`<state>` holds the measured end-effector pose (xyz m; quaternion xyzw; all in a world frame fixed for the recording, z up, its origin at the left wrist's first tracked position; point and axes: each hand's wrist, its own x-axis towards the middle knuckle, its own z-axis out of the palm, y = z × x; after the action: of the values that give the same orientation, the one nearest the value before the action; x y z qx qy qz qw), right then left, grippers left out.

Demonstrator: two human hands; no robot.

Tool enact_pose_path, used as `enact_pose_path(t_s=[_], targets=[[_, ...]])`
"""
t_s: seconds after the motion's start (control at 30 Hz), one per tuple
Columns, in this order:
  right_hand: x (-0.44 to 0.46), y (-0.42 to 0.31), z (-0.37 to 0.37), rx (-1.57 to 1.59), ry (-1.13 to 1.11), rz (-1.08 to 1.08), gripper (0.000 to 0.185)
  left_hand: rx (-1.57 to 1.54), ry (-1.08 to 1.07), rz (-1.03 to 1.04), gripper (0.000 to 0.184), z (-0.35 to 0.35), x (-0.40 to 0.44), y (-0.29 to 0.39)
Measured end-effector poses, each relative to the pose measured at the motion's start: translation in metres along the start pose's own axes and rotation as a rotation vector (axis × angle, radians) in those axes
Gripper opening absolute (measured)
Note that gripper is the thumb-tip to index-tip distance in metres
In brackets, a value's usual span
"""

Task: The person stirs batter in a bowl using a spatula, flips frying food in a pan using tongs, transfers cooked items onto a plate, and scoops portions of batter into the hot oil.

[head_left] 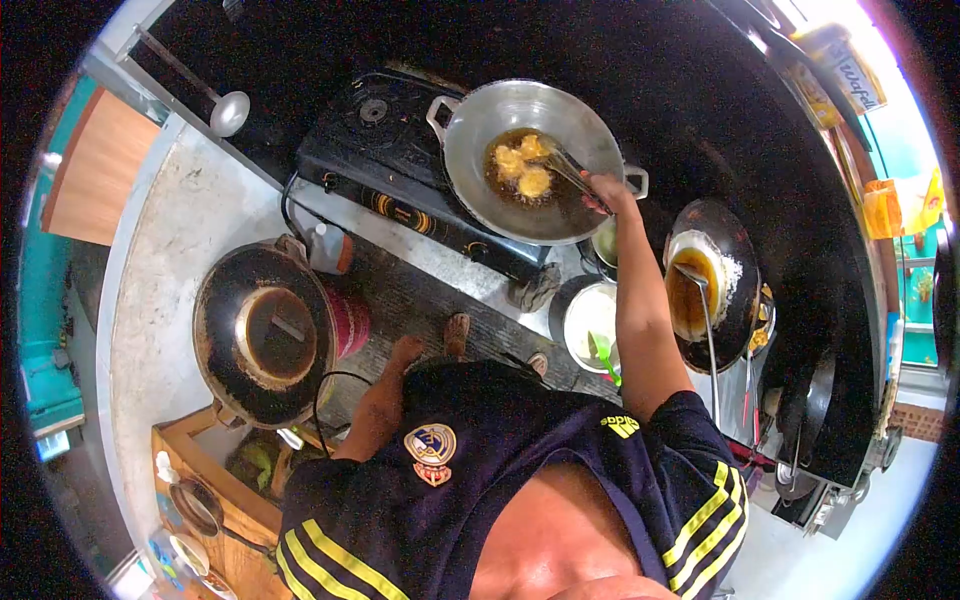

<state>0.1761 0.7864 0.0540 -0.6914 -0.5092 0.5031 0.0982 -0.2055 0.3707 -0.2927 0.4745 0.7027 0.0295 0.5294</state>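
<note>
Right hand: closed around the tongs (568,168), its grip (606,192) over the wok's right side.
Tongs: long axis slanting forward and left from the fingers, tips beside the frying pieces (534,182).
Frying pieces: golden, in oil (515,200) at the middle of the metal wok (590,130), left of the right hand, the nearer one.
Left hand (406,350): low beside the torso, well apart from the wok; finger state cannot be told.
Stove (350,150): black, under and left of the wok.
</note>
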Motion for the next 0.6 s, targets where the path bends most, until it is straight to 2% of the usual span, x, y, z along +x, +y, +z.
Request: enact_pose_path(t_s=[0.03, 0.13, 0.23, 0.3, 0.33, 0.4, 0.5, 0.53, 0.6], targets=[[0.000, -0.004, 0.003, -0.029, 0.038, 0.014, 0.042, -0.085, 0.011, -0.057, 0.041, -0.005, -0.004, 0.001], [-0.002, -0.010, 0.012, -0.092, 0.140, 0.011, 0.038, 0.279, 0.010, -0.086, 0.038, -0.005, 0.010, -0.009], [0.036, 0.025, 0.007, -0.167, 0.274, -0.142, 0.036, -0.187, 0.046, -0.097, 0.035, -0.007, -0.008, -0.010], [0.048, 0.041, 0.006, -0.294, 0.416, -0.304, 0.037, -0.031, 0.039, -0.044, 0.034, -0.015, -0.003, -0.001], [0.044, 0.044, 0.003, -0.379, 0.474, -0.292, 0.037, 0.047, 0.035, -0.018, 0.033, -0.021, 0.002, 0.005], [-0.004, 0.023, 0.002, -0.550, 0.585, -0.263, 0.040, 0.187, 0.027, 0.024, 0.032, -0.029, 0.011, 0.012], [-0.084, -0.010, -0.003, -0.546, 0.544, -0.189, 0.039, 0.313, 0.031, 0.114, 0.033, -0.028, 0.025, 0.014], [-0.099, -0.008, -0.006, -0.583, 0.540, -0.261, 0.038, 0.347, 0.036, 0.142, 0.034, -0.027, 0.031, 0.014], [-0.128, -0.006, -0.009, -0.642, 0.554, -0.255, 0.037, 0.419, 0.045, 0.191, 0.035, -0.025, 0.039, 0.014]])
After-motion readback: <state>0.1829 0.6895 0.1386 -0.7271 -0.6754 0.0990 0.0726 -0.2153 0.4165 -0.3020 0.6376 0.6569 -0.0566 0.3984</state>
